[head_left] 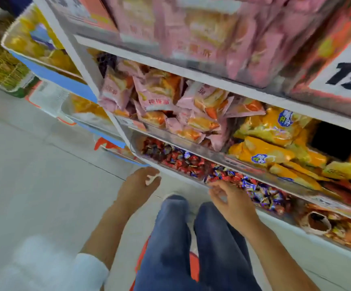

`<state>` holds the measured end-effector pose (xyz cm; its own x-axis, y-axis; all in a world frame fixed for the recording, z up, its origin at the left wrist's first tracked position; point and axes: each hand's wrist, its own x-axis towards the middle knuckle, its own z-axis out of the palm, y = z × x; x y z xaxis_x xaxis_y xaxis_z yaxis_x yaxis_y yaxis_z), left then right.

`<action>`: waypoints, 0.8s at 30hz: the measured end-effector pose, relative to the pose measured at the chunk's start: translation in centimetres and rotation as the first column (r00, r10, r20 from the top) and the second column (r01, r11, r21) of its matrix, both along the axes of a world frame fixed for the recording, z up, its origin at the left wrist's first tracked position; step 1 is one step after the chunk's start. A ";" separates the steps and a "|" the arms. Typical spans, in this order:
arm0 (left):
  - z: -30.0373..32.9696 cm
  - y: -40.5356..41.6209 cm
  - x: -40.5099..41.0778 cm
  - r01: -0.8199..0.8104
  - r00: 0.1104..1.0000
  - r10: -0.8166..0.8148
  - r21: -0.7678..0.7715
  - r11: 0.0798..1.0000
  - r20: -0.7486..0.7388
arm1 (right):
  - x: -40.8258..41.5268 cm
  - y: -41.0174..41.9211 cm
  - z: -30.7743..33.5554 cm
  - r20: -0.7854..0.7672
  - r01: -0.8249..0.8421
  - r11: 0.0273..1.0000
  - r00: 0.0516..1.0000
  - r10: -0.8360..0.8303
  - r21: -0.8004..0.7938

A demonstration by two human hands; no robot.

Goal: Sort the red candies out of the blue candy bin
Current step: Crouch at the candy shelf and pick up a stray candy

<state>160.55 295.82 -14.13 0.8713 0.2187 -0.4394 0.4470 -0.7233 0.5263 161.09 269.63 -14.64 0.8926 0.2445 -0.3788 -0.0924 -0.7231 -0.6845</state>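
Two clear bins sit side by side on a low shop shelf. The left bin holds mostly red wrapped candies with some blue ones mixed in. The right bin holds mostly blue candies with red ones among them. My right hand hovers at the front edge of the right bin, fingers loosely curled, holding nothing that I can see. My left hand hangs in front of the left bin's corner, fingers relaxed and empty. The picture is blurred by motion.
Above the candy bins are shelves of pink snack packets and yellow packets. A bin with a paper cup stands to the right. More shelves lie to the left. My legs and the grey floor are below.
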 end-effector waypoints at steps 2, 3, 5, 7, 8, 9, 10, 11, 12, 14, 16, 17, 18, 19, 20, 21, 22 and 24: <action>-2.6 1.3 1.7 0.039 0.999 -0.040 0.015 0.999 0.027 | 1.1 1.8 -2.9 -0.022 -0.012 1.000 1.000 0.012 -0.009; -4.4 1.9 2.6 0.072 0.997 -0.073 0.027 0.997 0.039 | 1.7 2.7 -4.8 -0.026 -0.021 1.000 0.999 0.021 -0.021; -8.8 2.9 4.0 0.141 0.988 -0.145 0.067 0.988 0.050 | 2.9 4.4 -9.1 0.011 -0.052 0.998 0.999 0.052 -0.027; -13.9 4.1 5.2 0.212 0.958 -0.244 0.201 0.956 0.150 | 3.9 6.3 -13.9 0.151 -0.085 0.994 0.984 0.094 -0.069; -16.5 4.8 5.9 0.267 0.918 -0.337 0.301 0.915 0.211 | 4.4 7.1 -16.5 0.286 -0.090 0.988 0.950 0.123 -0.128; -18.9 5.4 6.6 0.316 0.863 -0.434 0.392 0.864 0.260 | 4.8 7.9 -18.8 0.424 -0.081 0.978 0.892 0.157 -0.191; -21.2 5.9 7.4 0.347 0.798 -0.518 0.467 0.813 0.309 | 5.2 8.7 -21.2 0.527 -0.073 0.964 0.826 0.203 -0.257; -23.2 6.4 8.1 0.372 0.735 -0.586 0.521 0.768 0.341 | 5.5 9.4 -23.1 0.591 -0.062 0.951 0.770 0.240 -0.304; -24.7 6.7 8.7 0.392 0.672 -0.645 0.563 0.727 0.364 | 5.8 9.9 -24.8 0.641 -0.050 0.941 0.720 0.267 -0.335; -26.5 6.8 8.9 0.380 0.556 -0.714 0.634 0.673 0.425 | 5.9 10.7 -27.0 0.717 0.026 0.918 0.634 0.291 -0.395; -27.4 7.1 8.4 0.347 0.495 -0.723 0.652 0.674 0.483 | 5.2 11.1 -28.2 0.744 0.081 0.901 0.597 0.299 -0.426; -27.4 7.2 8.1 0.362 0.514 -0.703 0.619 0.697 0.491 | 4.8 11.0 -28.4 0.742 0.088 0.902 0.605 0.288 -0.422; -27.3 7.2 8.0 0.380 0.538 -0.683 0.581 0.720 0.494 | 4.4 10.9 -28.5 0.732 0.084 0.907 0.624 0.275 -0.413; -27.1 7.1 7.8 0.402 0.562 -0.670 0.547 0.734 0.485 | 4.1 10.9 -28.4 0.712 0.071 0.913 0.651 0.261 -0.401; -27.1 7.1 7.6 0.423 0.577 -0.666 0.524 0.739 0.473 | 3.7 10.9 -28.2 0.670 0.054 0.914 0.698 0.253 -0.401; -27.1 7.0 7.4 0.439 0.594 -0.660 0.501 0.745 0.460 | 3.4 10.9 -27.7 0.627 0.054 0.910 0.741 0.239 -0.411; -27.0 6.7 7.4 0.445 0.621 -0.645 0.477 0.758 0.446 | 3.3 10.8 -27.3 0.593 0.062 0.902 0.772 0.228 -0.427; -26.8 6.2 7.5 0.442 0.662 -0.609 0.428 0.788 0.438 | 3.4 10.8 -26.8 0.555 0.079 0.881 0.802 0.222 -0.466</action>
<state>168.03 302.06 -40.97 0.9392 -0.3185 0.1279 -0.3428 -0.8896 0.3019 164.46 280.46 -41.43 0.9593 0.2554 0.1208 0.2746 -0.9435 -0.1857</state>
